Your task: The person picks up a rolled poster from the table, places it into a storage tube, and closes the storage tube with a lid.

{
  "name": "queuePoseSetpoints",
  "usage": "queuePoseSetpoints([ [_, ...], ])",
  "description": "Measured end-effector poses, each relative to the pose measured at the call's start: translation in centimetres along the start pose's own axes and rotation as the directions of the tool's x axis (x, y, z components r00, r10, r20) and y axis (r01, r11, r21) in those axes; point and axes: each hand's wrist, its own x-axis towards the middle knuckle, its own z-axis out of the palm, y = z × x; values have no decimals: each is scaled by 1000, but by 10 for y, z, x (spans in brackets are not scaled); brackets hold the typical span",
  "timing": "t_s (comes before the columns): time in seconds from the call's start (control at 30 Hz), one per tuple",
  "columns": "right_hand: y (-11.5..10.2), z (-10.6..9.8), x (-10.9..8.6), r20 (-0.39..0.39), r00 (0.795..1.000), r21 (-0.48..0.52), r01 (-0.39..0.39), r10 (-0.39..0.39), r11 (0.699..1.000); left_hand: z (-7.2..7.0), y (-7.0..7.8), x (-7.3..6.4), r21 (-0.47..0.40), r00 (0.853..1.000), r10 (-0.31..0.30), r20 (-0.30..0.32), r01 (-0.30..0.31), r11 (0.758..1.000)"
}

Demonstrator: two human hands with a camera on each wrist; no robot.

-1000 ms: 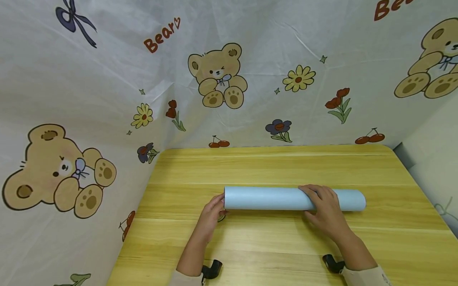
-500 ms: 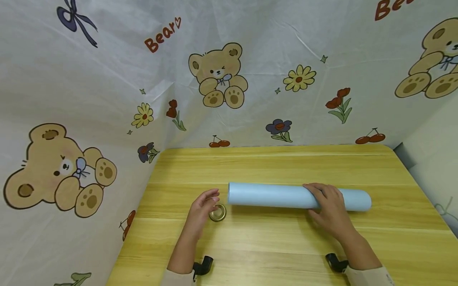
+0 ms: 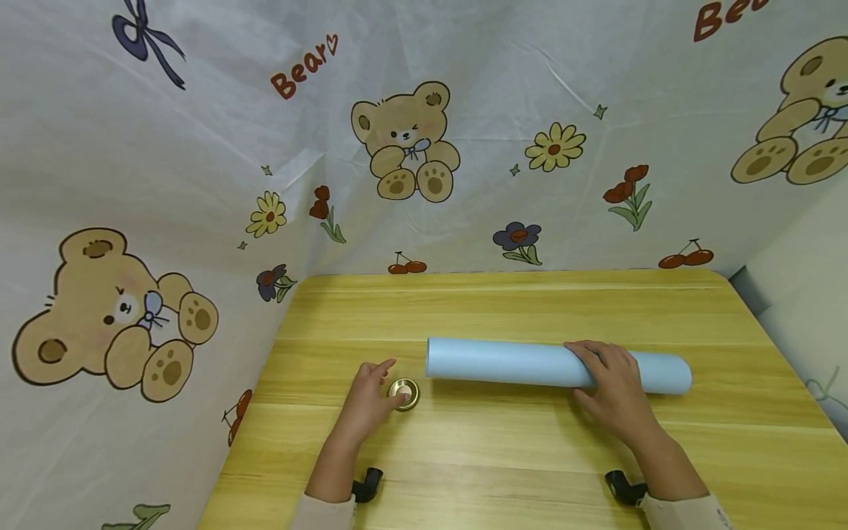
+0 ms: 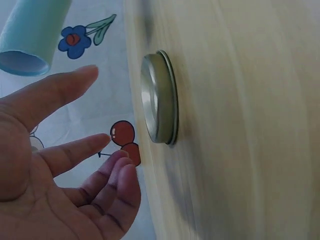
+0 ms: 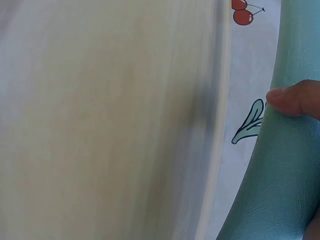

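Note:
A long light blue tube [image 3: 497,361] lies crosswise in the head view, raised a little off the table at its left end. My right hand [image 3: 612,386] grips it from above, right of its middle; the thumb [image 5: 290,100] presses on its side in the right wrist view. The tube's hollow end [image 4: 25,62] shows in the left wrist view. A small round gold-coloured metal piece, like a lid with a rim [image 4: 159,100], sits on the table. Close to it my left hand [image 3: 364,401] hovers with fingers spread, holding nothing; in its wrist view a gap separates the fingers from the metal piece.
The wooden table [image 3: 503,456] extends to a cloth backdrop [image 3: 477,88] printed with bears and flowers, at the back and left. Black wrist mounts [image 3: 369,486] stick out beside both forearms. A pale wall [image 3: 808,309] stands at the right.
My left hand has let go of the tube's left end and drawn back left, down by the metal piece, which has come into sight. The tube has shifted slightly right, its left end higher.

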Motion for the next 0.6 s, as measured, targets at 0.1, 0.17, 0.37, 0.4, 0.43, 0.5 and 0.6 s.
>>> queuePoseSetpoints([
  [0.1, 1, 0, 0, 0, 1000, 2, -1, 1, 1000, 1, -1, -1, 55, 1000, 3, -1, -3, 998],
  [0.17, 1, 0, 0, 0, 1000, 3, 0, 0, 1000, 3, -3, -1, 78, 1000, 5, 7, -5, 997],
  [0.37, 1, -2, 0, -2, 1000, 7, 0, 0, 1000, 6, -9, -1, 136, 999, 10, 49, -16, 991],
  [0.4, 1, -2, 0, -3, 1000, 8, 0, 0, 1000, 6, -9, -1, 150, 998, 18, 52, -25, 988],
  [0.43, 1, -3, 0, -3, 1000, 9, -1, 1, 1000, 7, -10, -1, 167, 998, 29, 51, -38, 985],
  [0.5, 0, -3, 0, -3, 1000, 10, 0, 0, 1000, 7, -11, 1, 186, 998, 44, 48, -52, 981],
  [0.6, 0, -4, 0, 0, 1000, 12, -1, 1, 1000, 8, -13, 2, 195, 998, 59, 38, -65, 979],
])
